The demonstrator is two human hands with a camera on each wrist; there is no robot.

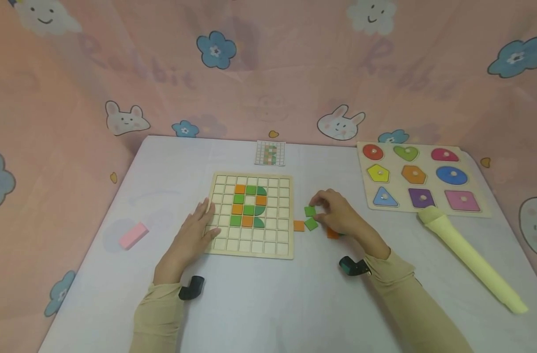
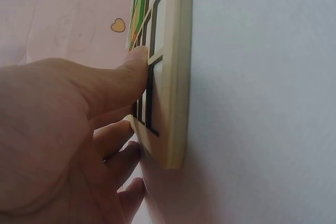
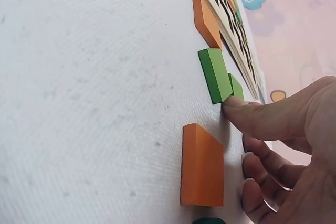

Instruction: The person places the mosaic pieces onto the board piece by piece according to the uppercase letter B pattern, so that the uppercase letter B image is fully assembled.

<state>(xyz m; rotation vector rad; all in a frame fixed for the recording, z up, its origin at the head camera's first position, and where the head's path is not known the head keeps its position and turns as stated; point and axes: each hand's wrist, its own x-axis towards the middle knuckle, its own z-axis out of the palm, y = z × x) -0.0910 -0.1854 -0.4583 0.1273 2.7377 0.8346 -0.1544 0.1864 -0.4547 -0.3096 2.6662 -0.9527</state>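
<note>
Centre-right: your right hand (image 1: 339, 213) narrow at a green tile (image 1: 310, 211), grip unclear.
Its sides near-level; diagonal tile (image 1: 311, 224) just below; your left hand (image 1: 192, 235), spread, touches board (image 1: 282, 236).

Person wears long tan sleeves, plain cloth: left sleeve (image 1: 157, 318) and right sleeve (image 1: 422, 304) both reach the wrist, the right creased near its cuff. Left hand (image 1: 190, 238) and right hand (image 1: 339, 213) bare. One small black camera per wrist: left camera (image 1: 191, 288) bent and angular; right camera (image 1: 354, 266) similarly elbowed, its end face showing a greenish tint.
</note>
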